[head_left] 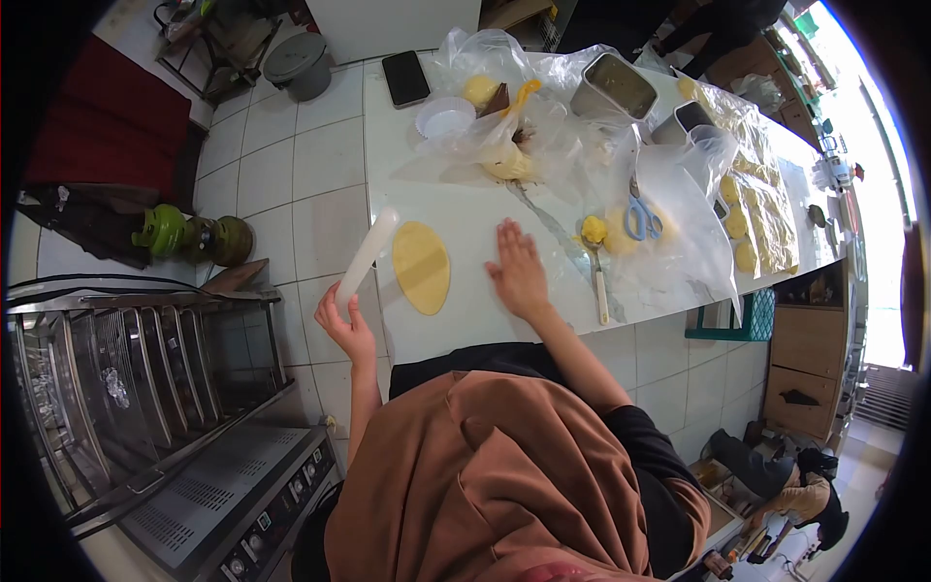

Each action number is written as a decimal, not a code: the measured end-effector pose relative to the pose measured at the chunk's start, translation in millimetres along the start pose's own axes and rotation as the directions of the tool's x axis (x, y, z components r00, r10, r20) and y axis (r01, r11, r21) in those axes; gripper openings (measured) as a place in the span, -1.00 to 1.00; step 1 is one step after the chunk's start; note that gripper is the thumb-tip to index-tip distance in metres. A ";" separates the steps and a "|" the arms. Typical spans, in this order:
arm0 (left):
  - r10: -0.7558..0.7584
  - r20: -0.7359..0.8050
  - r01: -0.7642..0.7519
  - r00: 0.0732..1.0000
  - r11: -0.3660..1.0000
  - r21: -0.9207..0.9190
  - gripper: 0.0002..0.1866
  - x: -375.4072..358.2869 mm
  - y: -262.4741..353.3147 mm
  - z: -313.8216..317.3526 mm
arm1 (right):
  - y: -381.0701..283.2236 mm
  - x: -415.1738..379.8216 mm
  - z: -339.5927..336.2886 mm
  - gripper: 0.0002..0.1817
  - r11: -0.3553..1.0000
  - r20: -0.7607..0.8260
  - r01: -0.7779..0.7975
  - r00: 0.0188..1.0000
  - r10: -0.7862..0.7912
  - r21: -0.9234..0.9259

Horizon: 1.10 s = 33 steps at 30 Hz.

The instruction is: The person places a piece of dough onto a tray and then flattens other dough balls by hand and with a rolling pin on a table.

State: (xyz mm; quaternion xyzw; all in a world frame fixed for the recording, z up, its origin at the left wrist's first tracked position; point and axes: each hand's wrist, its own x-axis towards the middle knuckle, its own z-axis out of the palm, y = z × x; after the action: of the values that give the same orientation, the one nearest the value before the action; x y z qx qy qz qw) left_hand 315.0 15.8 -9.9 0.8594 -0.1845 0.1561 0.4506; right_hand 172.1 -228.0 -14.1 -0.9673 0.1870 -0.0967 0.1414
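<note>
My left hand [346, 325] grips the lower end of a white rolling pin [367, 259], held tilted beyond the left edge of the white tiled table [456, 320]. A flat oval sheet of yellow dough [422, 267] lies on the table just right of the pin. My right hand [519, 272] rests flat on the table with its fingers spread, to the right of the dough and not touching it.
Farther along the table lie a black phone [405, 78], a white bowl [444, 116], plastic bags with dough, blue-handled scissors [640, 218], a spatula [598, 276], metal tins [621, 85] and rows of dough pieces [752, 194]. Green gas cylinders [160, 228] and a metal oven rack [145, 388] stand left.
</note>
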 end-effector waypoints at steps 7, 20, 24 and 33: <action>-0.034 -0.004 0.034 0.999 0.999 -0.040 -0.69 -4.7 -3.5 2.1 | 27.2 -44.6 -24.7 -0.32 0.988 0.205 0.152 0.967 -0.155 0.030; -0.029 0.120 0.047 0.992 0.988 -0.149 -0.68 1.5 5.4 17.6 | 81.5 -91.1 -68.3 -0.90 0.750 -0.307 -0.434 0.721 0.622 0.499; -0.065 0.139 0.090 0.988 0.979 -0.182 -0.68 -6.9 2.3 26.5 | 179.0 -139.7 -81.7 -0.53 0.082 -0.158 -0.525 -0.100 0.982 0.847; -0.004 0.133 0.033 0.991 0.975 -0.222 -0.64 17.5 21.0 44.4 | 257.6 -80.7 -121.2 -0.61 -0.162 0.093 0.094 0.507 0.857 0.982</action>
State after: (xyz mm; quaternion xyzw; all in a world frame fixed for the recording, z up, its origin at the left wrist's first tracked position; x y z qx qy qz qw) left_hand 325.4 -35.3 -11.5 0.8134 -0.2221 0.0733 0.5326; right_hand -16.7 -454.6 9.3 -0.3309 0.4253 -0.4693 0.6996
